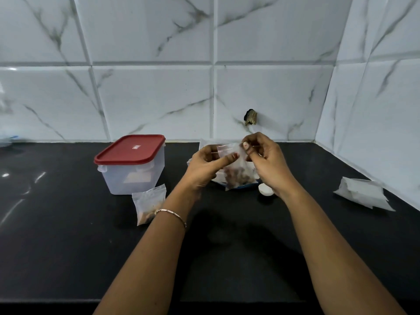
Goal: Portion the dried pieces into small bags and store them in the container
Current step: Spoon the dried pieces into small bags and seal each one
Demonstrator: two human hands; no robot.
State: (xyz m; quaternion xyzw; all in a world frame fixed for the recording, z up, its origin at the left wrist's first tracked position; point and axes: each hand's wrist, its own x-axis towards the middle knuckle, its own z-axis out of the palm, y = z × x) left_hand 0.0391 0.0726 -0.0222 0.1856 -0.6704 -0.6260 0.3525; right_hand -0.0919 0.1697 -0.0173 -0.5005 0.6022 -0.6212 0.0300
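Above the black counter, a small clear bag (236, 171) with brown dried pieces in its bottom hangs between my hands. My left hand (205, 165) pinches its top edge on the left, and my right hand (264, 160) pinches the top on the right. Under the bag, a blue bowl (244, 186) is mostly hidden. A second filled small bag (148, 202) lies on the counter by my left wrist. The clear container (131, 169) stands at the left with its red lid (130, 150) on.
A stack of empty clear bags (363, 193) lies at the right near the wall corner. A small white cap-like object (264, 189) sits beside the bowl. A larger plastic bag (212, 142) lies behind my hands. The tiled wall closes the back and right.
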